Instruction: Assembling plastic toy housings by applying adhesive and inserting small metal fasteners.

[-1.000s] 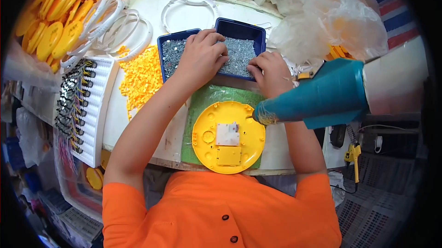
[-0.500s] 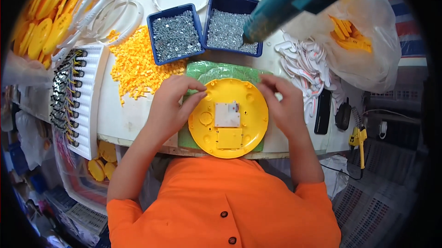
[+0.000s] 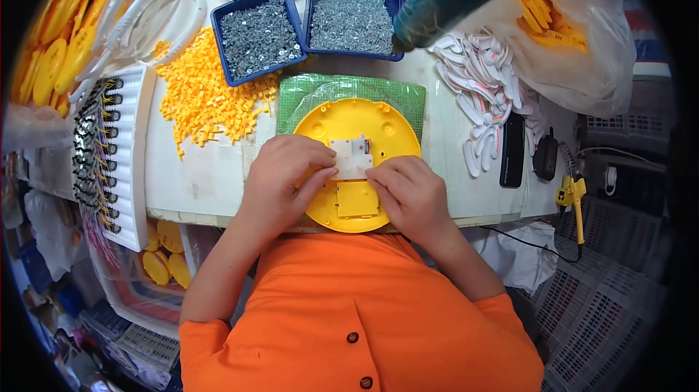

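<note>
A round yellow plastic shell (image 3: 331, 123) lies on the green mat (image 3: 291, 101) in front of me. At its middle sits a white box-shaped module (image 3: 349, 157), with a yellow battery-style cover (image 3: 357, 198) just below it. My left hand (image 3: 287, 179) rests over the shell's left side, thumb and forefinger pinched at the module's left edge. From the right, my right hand (image 3: 413, 192) has its fingertips pinched at the module's lower right corner. Whatever lies between the fingertips of either hand is too small or hidden to make out.
Two blue bins hold metal hardware: washer-like pieces (image 3: 258, 39) and screws (image 3: 349, 24). A teal power tool (image 3: 451, 2) hangs over the right bin. Small yellow parts (image 3: 211, 97) are heaped left, beside a white foam tray (image 3: 131, 159). White curved strips (image 3: 484, 86) lie right.
Both hands have come down and inward from the shell's upper rim to the white module, their fingertips now pinched at it. The view has shifted slightly.
</note>
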{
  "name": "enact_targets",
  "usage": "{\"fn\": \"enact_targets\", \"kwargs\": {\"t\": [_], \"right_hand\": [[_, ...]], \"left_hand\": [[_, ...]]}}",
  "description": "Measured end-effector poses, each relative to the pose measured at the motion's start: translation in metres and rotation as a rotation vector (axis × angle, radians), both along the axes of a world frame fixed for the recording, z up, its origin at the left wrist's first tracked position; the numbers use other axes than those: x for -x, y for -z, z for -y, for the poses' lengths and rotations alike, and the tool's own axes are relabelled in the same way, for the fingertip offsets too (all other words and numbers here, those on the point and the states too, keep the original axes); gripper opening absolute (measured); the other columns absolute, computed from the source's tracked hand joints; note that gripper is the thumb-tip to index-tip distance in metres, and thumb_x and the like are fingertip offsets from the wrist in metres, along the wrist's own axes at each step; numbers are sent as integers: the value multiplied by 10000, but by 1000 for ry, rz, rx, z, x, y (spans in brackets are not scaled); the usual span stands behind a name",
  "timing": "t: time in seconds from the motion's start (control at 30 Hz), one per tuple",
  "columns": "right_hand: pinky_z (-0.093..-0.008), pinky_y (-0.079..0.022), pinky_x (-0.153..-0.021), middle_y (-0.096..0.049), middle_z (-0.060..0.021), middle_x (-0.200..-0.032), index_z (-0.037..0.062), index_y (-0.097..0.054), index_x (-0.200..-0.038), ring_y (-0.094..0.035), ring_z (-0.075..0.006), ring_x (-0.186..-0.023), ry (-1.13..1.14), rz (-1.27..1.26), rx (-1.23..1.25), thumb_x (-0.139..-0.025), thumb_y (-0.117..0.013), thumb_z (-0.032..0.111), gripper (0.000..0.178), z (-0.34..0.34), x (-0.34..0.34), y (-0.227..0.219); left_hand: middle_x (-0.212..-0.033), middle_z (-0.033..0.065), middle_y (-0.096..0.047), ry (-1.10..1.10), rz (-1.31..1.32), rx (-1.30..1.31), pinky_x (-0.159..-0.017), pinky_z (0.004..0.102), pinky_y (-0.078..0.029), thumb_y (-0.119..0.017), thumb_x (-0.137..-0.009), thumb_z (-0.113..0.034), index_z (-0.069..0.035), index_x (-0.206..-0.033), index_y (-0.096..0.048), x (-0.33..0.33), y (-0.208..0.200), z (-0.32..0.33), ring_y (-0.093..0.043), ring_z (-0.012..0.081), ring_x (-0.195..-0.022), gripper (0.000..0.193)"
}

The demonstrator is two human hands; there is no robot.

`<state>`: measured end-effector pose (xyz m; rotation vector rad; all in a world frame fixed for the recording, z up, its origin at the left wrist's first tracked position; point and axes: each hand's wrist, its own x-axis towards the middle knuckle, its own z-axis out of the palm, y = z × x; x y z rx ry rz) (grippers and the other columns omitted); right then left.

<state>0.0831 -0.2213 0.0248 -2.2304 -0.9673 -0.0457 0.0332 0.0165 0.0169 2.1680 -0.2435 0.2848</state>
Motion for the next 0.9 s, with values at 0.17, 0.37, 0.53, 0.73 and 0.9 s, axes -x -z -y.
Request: {"fn": "enact_targets", "kwargs": {"t": [0.17, 0.37, 0.53, 0.73, 0.9], "right_hand": [[-325, -548, -716, -704, -117, -909, -1, -710, -1011, -680, -246, -774, 106, -15, -180, -860, -725, -30, 155, 12, -20, -13], [-340, -510, -963, -667, -186, -1227, -44, -628, -1211, -659, -208, -1082, 80, -85, -690, -1090, -510, 235, 326, 0, -64, -55], [-415, -572, -873, -543, -286, -1431, -68, -640, -1207, -701, -348, -1035, -264, -345, -727, -1065, -302, 538, 708, -34, -83, -97], [-393, -578, -759, -567, -355, -1346, -107, -652, -1114, -710, -360, -936, -318, -548, -842, -1033, -356, 546, 721, -40, -81, -108], [-358, -603, -829, -616, -383, -1181, -113, -278, -1494, -705, -388, -989, -355, -748, -798, -1019, -540, 512, 827, -25, -72, -111]], "left_hand": [[-1079, 45, -707, 84, 94, -178, -934, 424, -473, -813, -792, -99, -94, -910, -688, 0, 0, 1, -648, 286, -1039, 172], [-1109, 31, -672, 124, 123, -190, -944, 422, -455, -804, -797, -128, -118, -953, -682, 1, -1, -5, -629, 266, -1071, 198], [-1167, 90, -648, 186, 100, -207, -988, 445, -463, -807, -816, -226, -76, -1101, -659, -7, -9, -10, -620, 313, -1111, 354], [-1421, 195, -561, 369, 67, -351, -1165, 464, -388, -774, -850, -407, 33, -1347, -559, -40, -9, 9, -501, 366, -1380, 697], [-1516, 227, -498, 325, 23, -485, -1211, 465, -340, -708, -883, -510, 72, -1423, -506, -39, 5, 18, -425, 358, -1463, 819]]}}
